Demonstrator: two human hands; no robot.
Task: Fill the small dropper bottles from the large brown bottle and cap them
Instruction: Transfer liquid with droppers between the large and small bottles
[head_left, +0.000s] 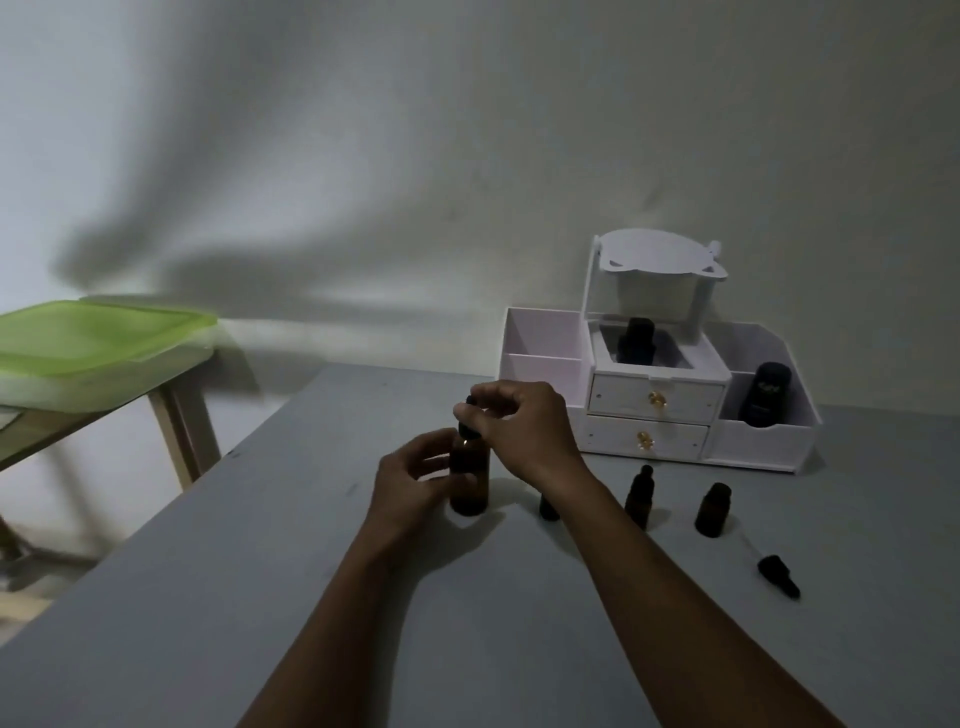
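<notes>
The large brown bottle stands upright on the grey table. My left hand wraps around its side. My right hand is above its neck, fingers pinched on the black dropper cap at the bottle's mouth. To the right stand three small dropper bottles: one mostly hidden behind my right wrist, one with a dropper top on, one open. A loose black dropper lies on the table at the right.
A white drawer organiser stands at the back right with a dark bottle in its middle compartment and a dark container in its right one. A green-lidded box rests on a wooden stand to the left, beyond the table edge.
</notes>
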